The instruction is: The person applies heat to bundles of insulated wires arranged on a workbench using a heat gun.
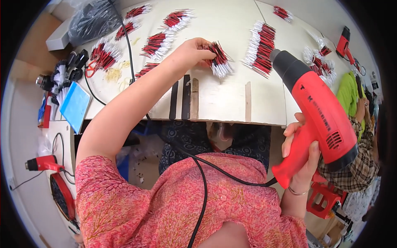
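Over the table my left hand (191, 53) is closed on a bundle of red and black wires (220, 60), whose white ends point toward me. A red heat gun (320, 113) with a black nozzle is in my right hand (305, 167), fingers wrapped round its handle. Its nozzle tip appears near the long row of red wires with white ends (261, 51), to the right of the bundle; whether they touch I cannot tell. From the handle a black cord (231, 175) runs across my front.
Several wire bundles (159, 43) lie on the white table (225, 97), with red-handled scissors (90, 69) at left. A blue folder (75, 107) and another heat gun (43, 163) are further left. At right, a person in a plaid garment (351, 175) sits near a third heat gun (344, 43).
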A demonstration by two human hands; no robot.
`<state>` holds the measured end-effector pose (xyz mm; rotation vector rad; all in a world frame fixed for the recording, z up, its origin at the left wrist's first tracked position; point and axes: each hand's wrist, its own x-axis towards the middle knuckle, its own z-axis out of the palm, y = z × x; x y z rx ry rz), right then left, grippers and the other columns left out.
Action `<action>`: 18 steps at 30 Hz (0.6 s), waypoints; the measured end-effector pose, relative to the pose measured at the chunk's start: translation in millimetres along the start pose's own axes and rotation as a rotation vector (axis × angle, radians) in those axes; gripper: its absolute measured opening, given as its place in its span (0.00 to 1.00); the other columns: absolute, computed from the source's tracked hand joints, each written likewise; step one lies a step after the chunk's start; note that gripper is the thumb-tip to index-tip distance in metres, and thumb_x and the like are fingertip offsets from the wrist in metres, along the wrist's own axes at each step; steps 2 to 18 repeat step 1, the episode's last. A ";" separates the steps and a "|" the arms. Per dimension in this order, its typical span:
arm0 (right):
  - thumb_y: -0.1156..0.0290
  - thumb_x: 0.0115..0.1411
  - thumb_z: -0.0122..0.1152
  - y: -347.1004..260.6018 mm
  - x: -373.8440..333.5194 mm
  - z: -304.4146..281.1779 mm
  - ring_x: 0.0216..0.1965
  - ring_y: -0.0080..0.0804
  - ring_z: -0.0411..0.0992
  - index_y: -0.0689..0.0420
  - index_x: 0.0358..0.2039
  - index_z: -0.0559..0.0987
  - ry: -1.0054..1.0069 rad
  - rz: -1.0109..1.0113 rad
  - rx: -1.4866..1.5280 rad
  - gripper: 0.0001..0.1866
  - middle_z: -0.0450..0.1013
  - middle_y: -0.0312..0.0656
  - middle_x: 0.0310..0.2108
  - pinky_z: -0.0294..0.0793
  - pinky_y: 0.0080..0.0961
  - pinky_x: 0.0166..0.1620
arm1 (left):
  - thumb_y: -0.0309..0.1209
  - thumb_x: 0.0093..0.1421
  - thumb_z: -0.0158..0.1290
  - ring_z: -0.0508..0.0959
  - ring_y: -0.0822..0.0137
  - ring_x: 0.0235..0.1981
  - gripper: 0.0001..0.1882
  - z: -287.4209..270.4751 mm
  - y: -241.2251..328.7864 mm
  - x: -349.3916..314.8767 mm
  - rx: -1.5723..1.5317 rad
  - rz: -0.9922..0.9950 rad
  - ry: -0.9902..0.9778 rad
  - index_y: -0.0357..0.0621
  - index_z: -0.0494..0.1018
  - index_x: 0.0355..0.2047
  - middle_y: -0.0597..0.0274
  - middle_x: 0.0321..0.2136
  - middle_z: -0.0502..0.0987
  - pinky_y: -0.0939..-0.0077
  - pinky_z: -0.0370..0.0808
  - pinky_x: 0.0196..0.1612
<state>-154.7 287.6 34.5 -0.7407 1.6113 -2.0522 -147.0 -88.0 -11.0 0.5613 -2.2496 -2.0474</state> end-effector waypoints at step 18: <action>0.44 0.68 0.53 -2.3 2.0 1.6 0.25 0.23 0.73 0.69 0.65 0.62 -0.012 0.037 -0.015 0.41 0.72 0.53 0.46 0.71 0.15 0.27 | 0.27 0.64 0.59 0.81 0.70 0.44 0.19 -0.3 3.1 -7.1 -0.016 -0.027 -0.015 0.35 0.73 0.54 0.57 0.45 0.80 0.76 0.79 0.51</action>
